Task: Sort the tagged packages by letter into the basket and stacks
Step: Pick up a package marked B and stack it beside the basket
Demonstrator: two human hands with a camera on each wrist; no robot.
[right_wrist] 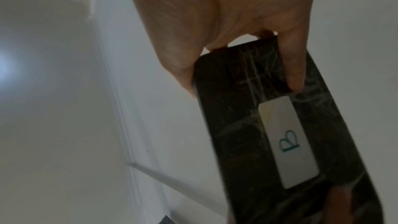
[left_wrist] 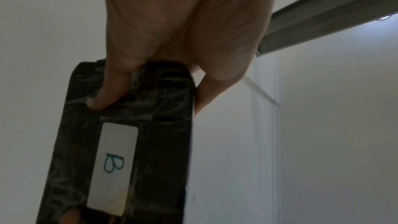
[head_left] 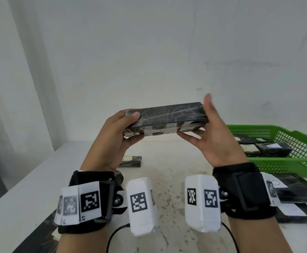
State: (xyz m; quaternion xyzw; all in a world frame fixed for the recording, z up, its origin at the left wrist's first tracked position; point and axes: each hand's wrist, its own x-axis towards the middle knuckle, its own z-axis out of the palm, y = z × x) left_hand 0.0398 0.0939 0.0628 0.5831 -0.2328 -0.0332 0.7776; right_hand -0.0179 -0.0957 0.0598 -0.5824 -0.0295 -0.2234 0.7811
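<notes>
Both hands hold one flat black wrapped package (head_left: 167, 115) level in the air above the table. My left hand (head_left: 129, 125) grips its left end and my right hand (head_left: 200, 121) pinches its right end, one finger pointing up. The underside carries a white tag (left_wrist: 114, 164) with a handwritten B, also readable on the tag (right_wrist: 288, 142) in the right wrist view. A green mesh basket (head_left: 295, 165) at the right holds several tagged black packages.
Two tagged black packages (head_left: 295, 190) lie in front of the basket at the right. A small package (head_left: 131, 161) rests on the white table (head_left: 167, 172) below my left hand. Another dark package (head_left: 39, 234) sits at the near left edge. A white wall rises behind.
</notes>
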